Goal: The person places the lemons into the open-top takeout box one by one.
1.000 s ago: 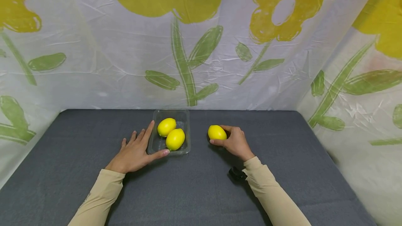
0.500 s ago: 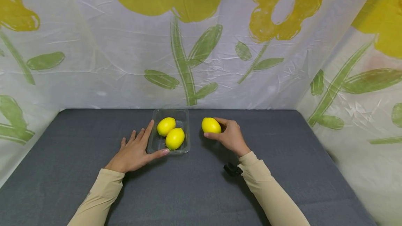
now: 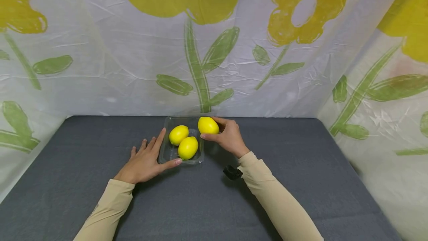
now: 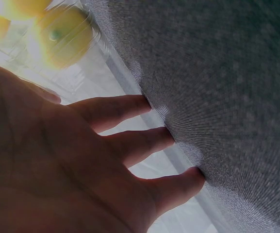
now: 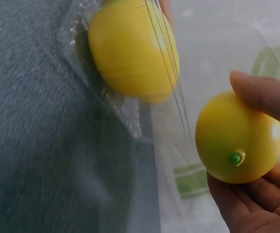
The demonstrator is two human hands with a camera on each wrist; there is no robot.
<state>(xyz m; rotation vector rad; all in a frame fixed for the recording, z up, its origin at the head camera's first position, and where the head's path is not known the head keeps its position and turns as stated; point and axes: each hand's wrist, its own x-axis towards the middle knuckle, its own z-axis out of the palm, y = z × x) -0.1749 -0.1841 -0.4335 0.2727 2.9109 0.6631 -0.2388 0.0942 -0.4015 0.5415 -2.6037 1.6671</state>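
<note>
My right hand (image 3: 229,137) holds a yellow lemon (image 3: 208,125) between thumb and fingers, over the right rim of a clear plastic tray (image 3: 194,161). The right wrist view shows this held lemon (image 5: 237,141) with its green stem end, apart from a lemon (image 5: 130,51) behind the tray's clear wall. Two lemons lie in the tray, one at the back left (image 3: 178,135) and one nearer the front (image 3: 188,148). With fingers spread, my left hand (image 3: 143,164) rests along the tray's left side, thumb at its front edge. Its fingers (image 4: 140,143) look straight in the left wrist view.
Dark grey cloth (image 3: 187,203) covers the table. A white curtain (image 3: 130,66) printed with yellow flowers hangs behind the table and at its sides. Below the right sleeve sits a small black device (image 3: 232,173) at the wrist.
My right hand has lifted the lemon off the cloth and carried it left and slightly back, up to the tray's right rim. The left hand and the tray have stayed in place.
</note>
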